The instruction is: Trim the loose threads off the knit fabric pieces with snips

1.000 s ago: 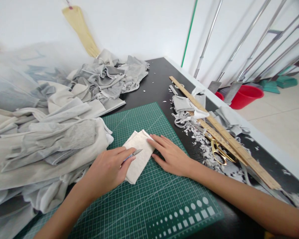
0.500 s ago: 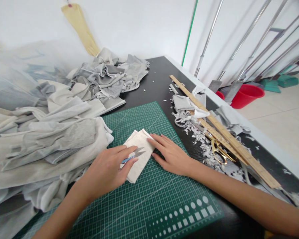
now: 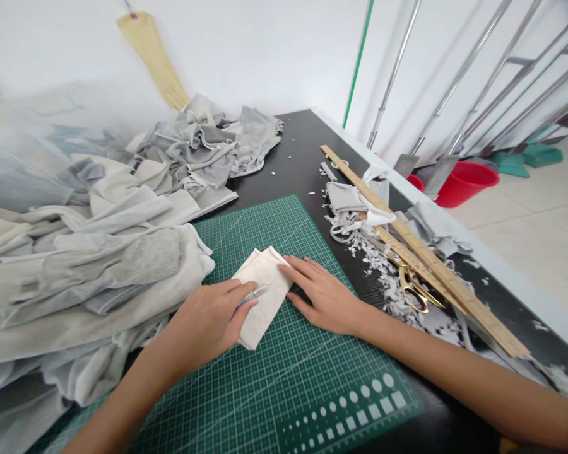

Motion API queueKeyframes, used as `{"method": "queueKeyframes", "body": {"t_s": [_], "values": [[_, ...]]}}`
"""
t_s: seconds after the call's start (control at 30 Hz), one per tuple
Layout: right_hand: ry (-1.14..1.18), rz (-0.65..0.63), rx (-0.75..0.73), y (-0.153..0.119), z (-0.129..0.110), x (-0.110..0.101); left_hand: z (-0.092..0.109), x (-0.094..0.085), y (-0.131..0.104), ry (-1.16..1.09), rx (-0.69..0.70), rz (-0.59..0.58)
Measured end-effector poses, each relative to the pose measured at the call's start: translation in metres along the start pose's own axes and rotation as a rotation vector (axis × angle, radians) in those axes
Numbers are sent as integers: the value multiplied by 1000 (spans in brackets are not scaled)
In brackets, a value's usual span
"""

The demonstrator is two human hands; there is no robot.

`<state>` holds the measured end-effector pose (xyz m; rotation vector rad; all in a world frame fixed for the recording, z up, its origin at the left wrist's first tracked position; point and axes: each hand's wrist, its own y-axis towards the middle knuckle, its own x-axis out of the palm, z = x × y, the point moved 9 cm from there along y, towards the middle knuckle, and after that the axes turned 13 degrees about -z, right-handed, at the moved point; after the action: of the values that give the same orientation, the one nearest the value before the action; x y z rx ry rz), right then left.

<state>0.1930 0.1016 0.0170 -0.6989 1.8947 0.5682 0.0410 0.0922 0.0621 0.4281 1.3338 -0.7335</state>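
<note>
My left hand [image 3: 213, 315] is closed around small blue-handled thread snips [image 3: 255, 294], the grip pinched between thumb and fingers. Their blades lie nearly together and point right over a folded cream cloth [image 3: 265, 312]. This cloth sits at an angle on a green cutting mat [image 3: 236, 391]. At its right edge, my right hand [image 3: 319, 295] rests with fingers stretched out; the fingertips touch the cloth and the thumb lies beside it.
A large heap of grey and cream fabric [image 3: 137, 214] covers the left side. Wooden rulers [image 3: 435, 271], gold-handled scissors [image 3: 414, 290] and cloth scraps [image 3: 373, 265] lie on the right. Beyond the table stand a red bucket [image 3: 468, 183] and metal poles [image 3: 392, 82].
The snips' blades, spread apart before, have come nearly together, and the handle is now more hidden by my left fingers. My right hand and the cloth have stayed in place.
</note>
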Motion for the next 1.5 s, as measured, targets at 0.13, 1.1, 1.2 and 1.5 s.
{"method": "queueKeyframes", "body": {"t_s": [0.13, 1.1, 1.2, 1.5], "values": [[13, 3, 0, 0, 0, 0, 4, -4, -2, -1, 18, 41], [8, -6, 2, 0, 0, 1, 8, 7, 1, -39, 15, -70], [22, -5, 5, 0, 0, 0, 8, 8, 1, -29, 10, -69], [59, -2, 13, 0, 2, -1, 10, 5, 5, -32, 12, -39]]}}
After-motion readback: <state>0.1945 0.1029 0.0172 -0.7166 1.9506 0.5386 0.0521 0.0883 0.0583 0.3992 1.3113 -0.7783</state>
